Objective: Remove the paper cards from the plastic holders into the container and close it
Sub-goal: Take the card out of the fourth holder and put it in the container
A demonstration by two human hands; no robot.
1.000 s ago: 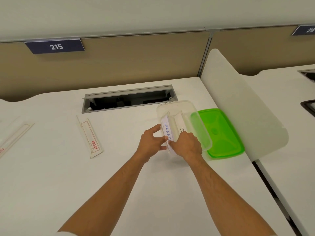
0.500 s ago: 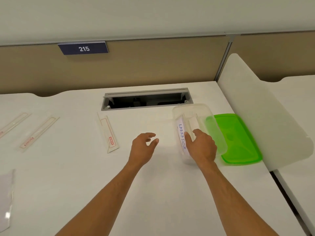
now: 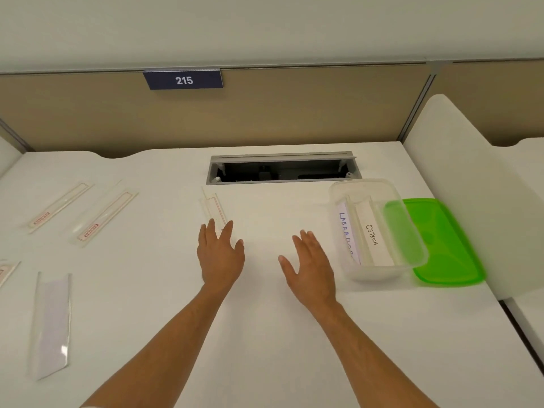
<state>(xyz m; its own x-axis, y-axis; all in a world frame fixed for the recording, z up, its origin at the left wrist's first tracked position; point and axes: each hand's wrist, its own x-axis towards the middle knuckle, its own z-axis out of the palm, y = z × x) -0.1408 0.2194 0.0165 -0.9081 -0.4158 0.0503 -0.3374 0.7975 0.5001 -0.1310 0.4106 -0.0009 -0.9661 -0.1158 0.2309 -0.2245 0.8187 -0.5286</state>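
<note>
A clear plastic container stands at the right of the white desk with two paper cards in it, one reading LABRADOR and one reading OSTRICH. Its green lid lies flat beside and partly under it on the right. My right hand hovers open left of the container, holding nothing. My left hand is open over the near end of an empty clear holder. At the near left lies a holder with a card in it.
Two more clear holders lie at the far left, and another shows at the left edge. An open cable tray is set into the desk at the back. A white divider panel stands right of the lid.
My right hand has let go of the LABRADOR card, now in the container, and drawn back left. My left hand has moved left to the empty holder. The view has swung left.
</note>
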